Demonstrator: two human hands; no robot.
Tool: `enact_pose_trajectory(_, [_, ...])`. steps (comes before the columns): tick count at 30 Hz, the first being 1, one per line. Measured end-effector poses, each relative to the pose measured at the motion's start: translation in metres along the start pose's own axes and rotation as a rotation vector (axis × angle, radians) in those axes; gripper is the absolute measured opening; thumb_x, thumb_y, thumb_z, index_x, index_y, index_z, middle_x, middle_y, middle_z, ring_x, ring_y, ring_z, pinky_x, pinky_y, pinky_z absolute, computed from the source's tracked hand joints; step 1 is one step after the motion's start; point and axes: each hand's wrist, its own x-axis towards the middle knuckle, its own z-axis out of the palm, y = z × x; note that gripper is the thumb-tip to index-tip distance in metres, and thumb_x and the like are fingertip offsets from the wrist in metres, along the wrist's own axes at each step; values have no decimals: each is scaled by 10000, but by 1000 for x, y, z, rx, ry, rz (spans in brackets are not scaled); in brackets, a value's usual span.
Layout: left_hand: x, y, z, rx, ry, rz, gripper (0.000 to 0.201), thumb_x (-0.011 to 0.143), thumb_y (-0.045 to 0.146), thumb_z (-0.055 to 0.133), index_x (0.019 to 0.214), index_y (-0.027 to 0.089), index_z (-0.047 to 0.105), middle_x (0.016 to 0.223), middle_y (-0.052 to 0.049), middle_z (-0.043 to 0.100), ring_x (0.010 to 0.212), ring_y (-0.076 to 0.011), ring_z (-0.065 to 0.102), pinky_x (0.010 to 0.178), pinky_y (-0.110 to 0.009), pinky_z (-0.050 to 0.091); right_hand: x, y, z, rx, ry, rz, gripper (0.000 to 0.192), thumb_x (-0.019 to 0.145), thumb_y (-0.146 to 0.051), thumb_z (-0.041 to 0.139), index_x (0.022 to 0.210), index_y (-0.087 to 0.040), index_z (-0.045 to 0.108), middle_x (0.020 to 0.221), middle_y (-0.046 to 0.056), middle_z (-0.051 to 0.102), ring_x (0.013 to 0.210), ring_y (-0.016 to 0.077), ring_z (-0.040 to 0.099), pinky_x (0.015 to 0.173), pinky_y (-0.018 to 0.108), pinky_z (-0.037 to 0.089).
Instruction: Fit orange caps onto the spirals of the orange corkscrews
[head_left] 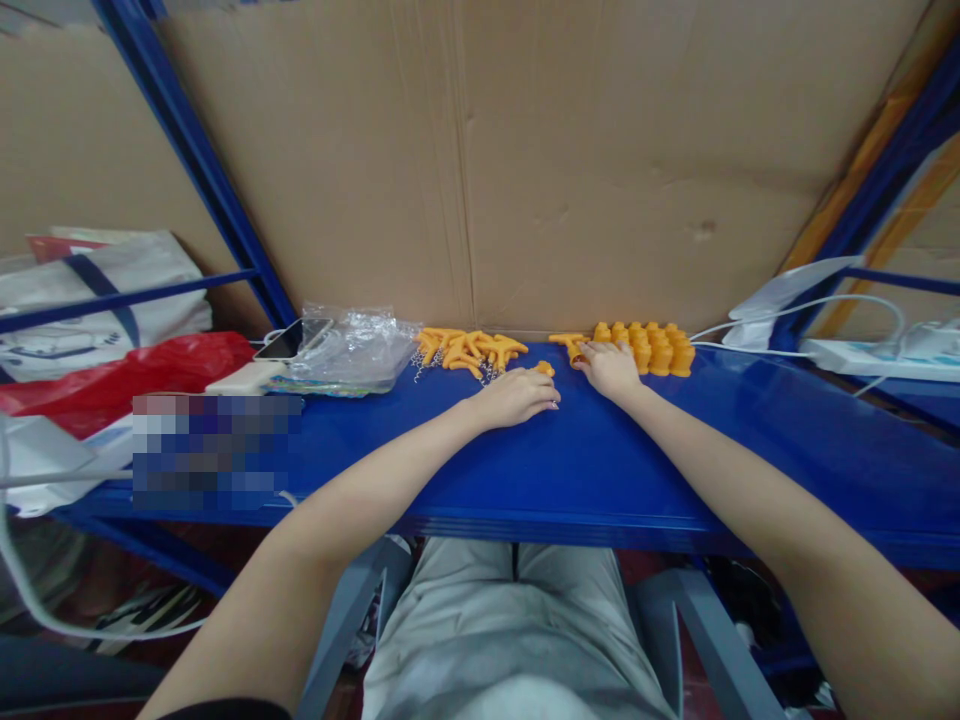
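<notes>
My left hand (514,398) is curled low over the blue tabletop, its fingers closed on a small orange plastic piece (545,368) that pokes out past them. To its right, my right hand (613,372) has its fingertips closed around another orange plastic piece (576,352). A flat orange branching part (564,338) lies just behind those fingertips. Left of both hands is a loose pile of orange branching parts (465,350) with small metal chains. Beside my right hand, several orange bell-shaped pieces (660,350) stand upright in close rows. My fingers partly hide both held pieces.
Clear plastic bags (352,350) lie left of the pile, near a dark phone (289,340) and a red bag (150,370). A cardboard panel (487,170) closes off the back. Blue shelf posts flank the table (525,480). White cables and a power strip (885,358) are at right.
</notes>
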Motion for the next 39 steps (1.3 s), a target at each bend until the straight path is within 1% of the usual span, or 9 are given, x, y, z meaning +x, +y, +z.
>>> enact_pose_trajectory(5, [1,5,2,-3,-2,24,247,1009,357,560,1128,214,722,1123,-99,719,1105,-235,661,986,-351,485,-3,-2,-13,61,12,67,490,994,-344,460,1395,-91,583,1435,230,588,1344,376,520,1136,579,276])
enact_pose_trajectory(10, [-1,4,4,28,15,-57,382,977,480,597,1217,199,694,1327,-130,640,1175,-275,629,989,-389,484,-3,7,-28,54,6,227,491,984,-258,381,1395,-63,566,1438,259,568,1353,401,503,1126,631,287])
enact_pose_trajectory(15, [-3,1,7,7,-30,-123,477,973,540,579,1293,193,652,1429,-137,598,1275,-290,591,1038,-414,477,1,26,-22,34,-34,253,489,870,-174,485,1339,-131,613,1366,236,622,1320,444,519,1089,708,292])
enact_pose_trajectory(18, [-4,-2,8,-12,-12,-139,491,980,550,558,1318,201,623,1438,-133,596,1279,-287,592,1056,-427,472,2,29,-19,26,-45,233,433,869,-185,499,1272,-139,652,1320,234,643,1271,435,553,1079,701,311])
enact_pose_trajectory(23, [-3,-6,9,-48,27,-172,357,1028,422,486,1249,176,621,1330,-138,651,1219,-270,622,1040,-431,488,3,29,-20,42,-49,252,369,904,-209,509,1230,-140,666,1282,227,654,1246,421,570,1077,677,327])
enact_pose_trajectory(27, [-2,-10,13,-31,45,-211,228,1002,254,503,1169,168,631,1241,-132,664,1177,-254,624,1045,-421,485,6,33,-18,13,-52,232,373,902,-236,495,1215,-142,674,1242,224,670,1221,430,578,1044,690,352])
enact_pose_trajectory(31, [-2,-12,16,8,69,-301,280,978,228,520,1231,165,622,1319,-148,616,1246,-279,579,1077,-455,467,3,32,-18,-21,-158,224,368,890,-246,526,1205,-153,694,1208,214,689,1210,430,592,1033,698,359])
enact_pose_trajectory(34, [-4,-17,18,11,29,-392,336,977,236,502,1291,193,614,1290,-135,637,1238,-298,588,1054,-505,481,-2,26,-23,-27,-200,198,391,882,-232,562,1237,-139,695,1262,249,669,1247,453,578,1039,686,370])
enact_pose_trajectory(39, [-6,-24,20,50,10,-472,384,962,172,468,1292,227,656,1205,-143,671,1204,-330,607,1014,-546,489,-8,9,-35,-10,-288,140,411,867,-144,577,1261,-108,685,1273,249,668,1212,403,629,1001,513,478])
